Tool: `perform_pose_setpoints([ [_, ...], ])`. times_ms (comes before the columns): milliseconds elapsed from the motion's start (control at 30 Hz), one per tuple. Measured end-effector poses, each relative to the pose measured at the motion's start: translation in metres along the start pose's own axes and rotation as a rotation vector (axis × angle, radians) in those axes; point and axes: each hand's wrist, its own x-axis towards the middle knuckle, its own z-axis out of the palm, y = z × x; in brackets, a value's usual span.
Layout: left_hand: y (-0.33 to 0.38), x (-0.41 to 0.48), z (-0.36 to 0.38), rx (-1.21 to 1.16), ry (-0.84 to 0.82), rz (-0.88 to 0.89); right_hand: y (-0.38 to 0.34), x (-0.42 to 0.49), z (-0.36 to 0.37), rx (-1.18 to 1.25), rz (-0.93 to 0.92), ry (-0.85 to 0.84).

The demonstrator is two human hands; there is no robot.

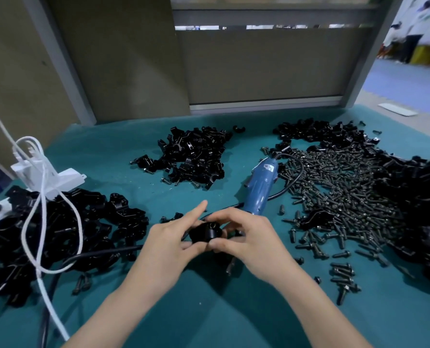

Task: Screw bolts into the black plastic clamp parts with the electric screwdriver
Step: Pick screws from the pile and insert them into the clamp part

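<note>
A black plastic clamp part (206, 233) is held over the teal table between both hands. My left hand (170, 243) grips its left side with the thumb underneath, the index finger sticking out straight. My right hand (244, 237) pinches its right side with curled fingers. The blue electric screwdriver (260, 188) lies on the table just behind my right hand, untouched. A wide heap of loose black bolts (339, 194) spreads to the right. A single bolt (230, 267) lies under my right wrist.
Piles of black clamp parts lie at the left (58, 237), back middle (193, 156), back right (321, 133) and far right (419, 222). A white power strip (48, 177) with a looped white cable (42, 222) stands at the left. A black cord (96, 253) crosses the table.
</note>
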Motion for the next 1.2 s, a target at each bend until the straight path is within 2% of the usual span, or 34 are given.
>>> perform_pose_setpoints([
  [267, -0.01, -0.001, 0.005, -0.237, -0.028, -0.11, 0.008, 0.004, -0.014, 0.089, 0.05, -0.022],
  [467, -0.013, 0.0, 0.005, -0.175, -0.011, -0.139, 0.009, 0.006, -0.019, 0.088, 0.055, -0.065],
  [867, -0.012, 0.0, 0.008, -0.333, -0.047, -0.167, 0.008, 0.003, -0.021, 0.096, 0.069, -0.078],
  [1200, -0.014, 0.001, 0.012, -0.323, 0.016, -0.163, 0.011, 0.002, -0.023, 0.071, 0.081, -0.075],
])
